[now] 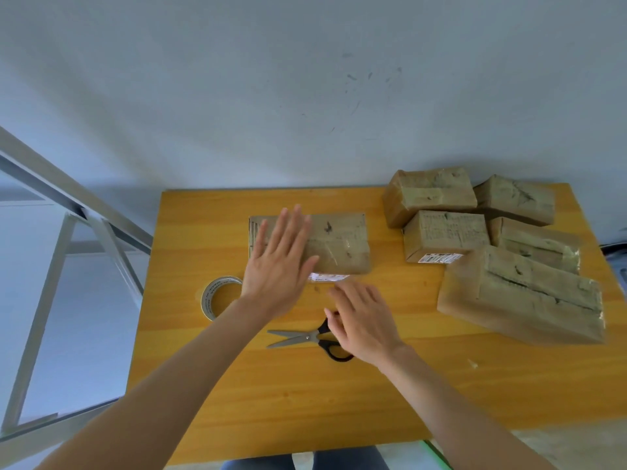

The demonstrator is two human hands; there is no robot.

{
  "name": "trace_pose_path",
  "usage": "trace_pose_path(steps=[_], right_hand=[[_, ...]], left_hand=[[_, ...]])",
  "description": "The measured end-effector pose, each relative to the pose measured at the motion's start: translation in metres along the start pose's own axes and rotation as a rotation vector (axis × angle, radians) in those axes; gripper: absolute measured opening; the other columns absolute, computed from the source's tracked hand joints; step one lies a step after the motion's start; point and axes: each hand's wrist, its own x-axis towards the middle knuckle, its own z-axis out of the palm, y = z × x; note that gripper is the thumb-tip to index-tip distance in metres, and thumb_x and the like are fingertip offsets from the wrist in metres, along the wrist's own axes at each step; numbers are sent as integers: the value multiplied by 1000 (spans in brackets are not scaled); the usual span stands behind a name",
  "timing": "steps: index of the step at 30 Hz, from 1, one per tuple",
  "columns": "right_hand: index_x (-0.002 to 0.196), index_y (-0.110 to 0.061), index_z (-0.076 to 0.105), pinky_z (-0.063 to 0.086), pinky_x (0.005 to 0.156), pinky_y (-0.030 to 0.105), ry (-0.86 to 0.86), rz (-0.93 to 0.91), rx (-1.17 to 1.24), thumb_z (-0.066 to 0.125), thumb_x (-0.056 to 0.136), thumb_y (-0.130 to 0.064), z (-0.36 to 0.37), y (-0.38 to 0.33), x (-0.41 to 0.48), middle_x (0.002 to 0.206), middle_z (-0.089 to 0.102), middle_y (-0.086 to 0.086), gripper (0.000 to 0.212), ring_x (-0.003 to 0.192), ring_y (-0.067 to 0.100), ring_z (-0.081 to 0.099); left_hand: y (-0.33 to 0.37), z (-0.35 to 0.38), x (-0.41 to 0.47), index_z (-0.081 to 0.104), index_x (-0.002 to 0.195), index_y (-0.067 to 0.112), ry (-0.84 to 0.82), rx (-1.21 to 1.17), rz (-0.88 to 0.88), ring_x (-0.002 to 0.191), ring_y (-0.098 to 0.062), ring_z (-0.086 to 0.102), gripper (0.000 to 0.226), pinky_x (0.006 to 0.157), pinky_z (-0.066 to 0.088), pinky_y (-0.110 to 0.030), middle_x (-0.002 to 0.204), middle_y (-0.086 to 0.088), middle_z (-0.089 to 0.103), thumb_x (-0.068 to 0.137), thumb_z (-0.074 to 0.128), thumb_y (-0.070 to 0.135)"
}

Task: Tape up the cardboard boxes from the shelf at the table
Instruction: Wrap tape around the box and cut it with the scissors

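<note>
Forearms enter frame at 7 and 5 o'clock, over the near edge of the yellow table (271,401) (clock on the tabletop, 6 = camera side)

- left hand (281,262): flat, fingers straight and slightly spread, lying on the left half of the centre box (339,245). Looks like pressing contact, holds nothing
- right hand (363,320): fingers loosely bent, nothing visibly held, sits just at 6 o'clock of the box and covers part of the scissors (298,337) handles. Can't tell if it touches them
- centre box lies flat at table centre, long side across. Right part looks glossy with tape; left end shows bare corrugated edge. White label strip (327,277) on its near side
- tape roll (220,296) flat on the table at 9 o'clock, just beside the left wrist
- scissors at 6 o'clock of the box, blades slightly apart, tips pointing to 9
- taped boxes (448,235), five of them, bunched at 2–3 o'clock, touching each other; the largest (522,300) is nearest the camera
- metal shelf frame (68,205) off the table at 9–10 o'clock

Read: smoothing/holding down this box, sealing only partly done. Pile at 2–3 looks finished, so task is well along

Next move needs: left hand keeps the box pinned, roll picked up from 9 o'clock, strip pulled over the bare left end, then scissors for the cut. Risk: the box sliding on the smooth top
</note>
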Motion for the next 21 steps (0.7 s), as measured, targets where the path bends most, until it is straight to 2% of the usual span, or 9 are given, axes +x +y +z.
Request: trace_pose_path(steps=[2, 4, 6, 9, 13, 15, 17, 19, 21], right_hand=[[131, -12, 48, 38, 101, 37, 115, 94, 21, 46, 97, -37, -9, 8, 19, 131, 55, 9, 43, 120, 23, 50], [149, -14, 33, 21, 116, 42, 41, 204, 26, 39, 99, -48, -15, 16, 40, 156, 32, 9, 61, 144, 25, 28], [156, -18, 15, 7, 121, 44, -87, 290, 33, 30, 97, -60, -15, 21, 52, 165, 4, 5, 73, 151, 25, 2], [157, -23, 2, 14, 122, 44, -181, 365, 192, 21, 94, -67, -8, 23, 56, 163, -13, -4, 79, 149, 19, -17], [157, -24, 3, 16, 119, 39, -104, 384, 349, 37, 94, -62, -9, 24, 52, 163, -18, -6, 82, 148, 12, -20], [157, -23, -3, 29, 114, 35, -51, 484, 469, 41, 95, -59, -14, 21, 50, 162, -19, -7, 84, 143, -3, -19], [156, -25, -8, 31, 114, 35, -90, 622, 630, 42, 96, -54, -18, 17, 47, 163, -13, -8, 83, 134, -17, -10], [156, -27, -9, 21, 120, 39, -122, 658, 640, 37, 96, -58, -15, 16, 41, 164, -8, -8, 82, 142, -5, -7], [157, -23, -5, 15, 121, 43, -84, 557, 419, 32, 98, -61, -13, 20, 38, 164, -9, 2, 80, 149, 14, -9]], left_hand=[[-13, 3, -5, 9, 155, 16, -26, -10, -75, 148, -26, -7, 67, 119, 1, -50, 162, -10, -3, 100, 9, 55], [-20, 6, -9, 8, 155, 20, -59, -28, -107, 148, -28, -11, 70, 118, 2, -54, 161, -11, -7, 98, 12, 60], [-21, 9, -12, 2, 155, 26, -97, -106, -127, 146, -29, -17, 72, 116, 5, -57, 160, -10, -15, 95, 13, 65], [-20, 9, -14, -2, 153, 30, -121, -303, -158, 144, -27, -25, 76, 116, 17, -55, 158, -7, -22, 90, 14, 70], [-19, -2, -17, -5, 153, 32, -111, -482, -201, 144, -24, -26, 82, 113, 25, -48, 154, 2, -33, 88, 33, 67], [-19, -8, -20, -10, 151, 38, -110, -608, -301, 148, -32, 2, 88, 105, 39, -45, 154, 7, -34, 86, 42, 65], [-20, -11, -24, -11, 149, 44, -138, -723, -395, 137, -31, 36, 89, 81, 50, -31, 158, 6, -25, 85, 49, 62], [-21, -9, -28, -12, 148, 47, -160, -763, -398, 140, -27, 31, 88, 85, 47, -29, 158, 6, -24, 87, 48, 63], [-25, -3, -33, -11, 150, 43, -120, -633, -327, 149, -25, 1, 81, 112, 31, -40, 157, 5, -29, 90, 37, 68]])
